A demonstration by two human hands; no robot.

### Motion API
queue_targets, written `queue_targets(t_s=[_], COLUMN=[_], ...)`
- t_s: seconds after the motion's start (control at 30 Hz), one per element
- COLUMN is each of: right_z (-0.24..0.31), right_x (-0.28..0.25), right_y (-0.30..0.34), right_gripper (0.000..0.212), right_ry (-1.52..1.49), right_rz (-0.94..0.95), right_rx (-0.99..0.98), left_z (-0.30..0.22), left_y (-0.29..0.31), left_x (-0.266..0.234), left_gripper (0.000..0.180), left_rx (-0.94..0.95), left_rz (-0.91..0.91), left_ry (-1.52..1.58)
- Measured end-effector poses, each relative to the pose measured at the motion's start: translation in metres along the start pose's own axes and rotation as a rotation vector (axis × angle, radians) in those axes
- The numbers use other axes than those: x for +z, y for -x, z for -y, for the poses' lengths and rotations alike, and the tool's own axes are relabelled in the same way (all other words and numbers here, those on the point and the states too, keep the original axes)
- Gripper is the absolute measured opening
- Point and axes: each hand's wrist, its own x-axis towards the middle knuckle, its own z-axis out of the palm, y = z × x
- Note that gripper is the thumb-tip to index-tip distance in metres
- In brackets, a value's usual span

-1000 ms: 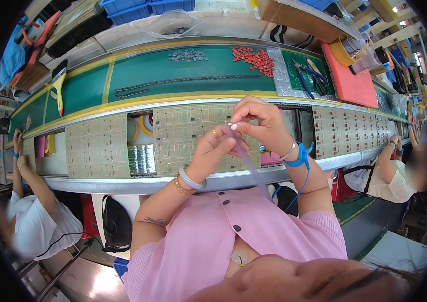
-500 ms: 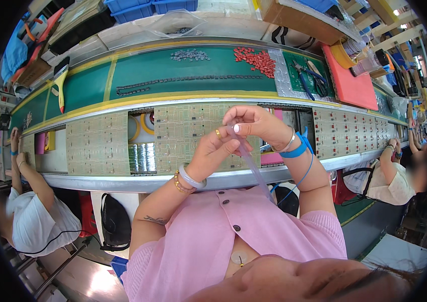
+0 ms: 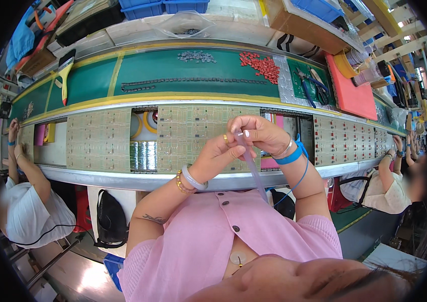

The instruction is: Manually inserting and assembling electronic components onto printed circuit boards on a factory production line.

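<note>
A narrow translucent plastic tube (image 3: 255, 173) slants from my fingers down toward the front of my pink top. Its upper end is between both hands. My left hand (image 3: 218, 155), closed with the thumb along the tube, grips it near that end. Fingers bent in a pinch, my right hand (image 3: 264, 135) closes on the tube's tip; whether a small part is also there is hidden. Below both hands lies a panel of circuit boards (image 3: 183, 133) with a few dark parts on it.
Beyond the rail, a green work surface (image 3: 173, 70) bears a row of black parts (image 3: 188, 80), grey parts (image 3: 197, 56) and red parts (image 3: 261, 66). Pliers (image 3: 304, 88) lie beside a pink foam sheet (image 3: 347, 90). A brush (image 3: 64, 80) is at left. Co-workers sit on both sides.
My hands and the tube sit slightly lower in the picture, still together. The whole view has shifted a little. The grip looks much the same.
</note>
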Motion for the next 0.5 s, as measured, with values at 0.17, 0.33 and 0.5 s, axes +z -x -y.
queue_targets(t_s=[0.17,0.33,0.5], right_z=[0.007,0.002,0.001], right_x=[0.01,0.012,0.016], right_y=[0.003,0.005,0.004], right_gripper=[0.026,0.027,0.027], right_ry=[0.017,0.045,0.055], right_rz=[-0.026,-0.089,-0.124], right_rx=[0.019,0.002,-0.039], left_z=[0.001,-0.002,0.0], left_y=[0.002,0.002,0.002], left_x=[0.0,0.0,-0.002], left_gripper=[0.019,0.018,0.018], left_rx=[0.015,0.0,0.001], left_rz=[-0.003,-0.027,-0.031], left_ry=[-0.007,-0.032,0.005])
